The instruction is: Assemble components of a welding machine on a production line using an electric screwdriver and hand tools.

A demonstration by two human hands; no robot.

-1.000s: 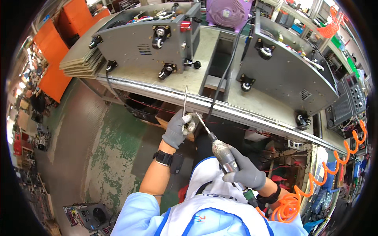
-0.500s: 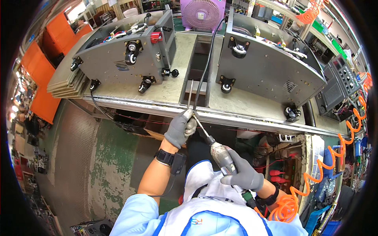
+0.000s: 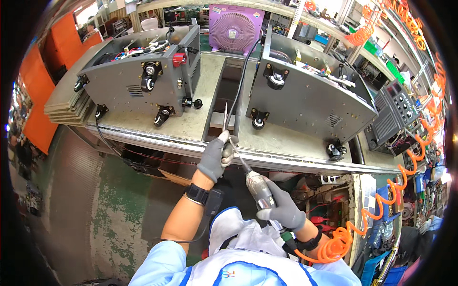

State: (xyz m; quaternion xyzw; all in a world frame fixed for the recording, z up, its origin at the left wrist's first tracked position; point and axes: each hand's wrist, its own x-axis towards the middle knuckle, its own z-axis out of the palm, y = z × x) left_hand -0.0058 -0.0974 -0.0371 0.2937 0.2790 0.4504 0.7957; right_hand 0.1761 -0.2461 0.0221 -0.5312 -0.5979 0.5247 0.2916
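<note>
Power driver [image 3: 257,186] is gripped in the right hand [image 3: 287,209], its back end partly covered. A thin pointed tool [image 3: 225,117] is clamped in the left hand [image 3: 213,157] by the bench [image 3: 281,143] edge; bit-tip contact can't be made out.

Head view: wide fisheye, head-worn, left of a side-by-side pair; upright, unmirrored. Aimed downward and forward from above the light-blue shirt [image 3: 160,262], nearest at lower edge. Close over left hand [image 3: 214,156] and right hand [image 3: 285,209]; workbench [image 3: 188,125] just beyond; purple fan [image 3: 233,34] farther off, at top. Straight edges bent toward rim.
</note>
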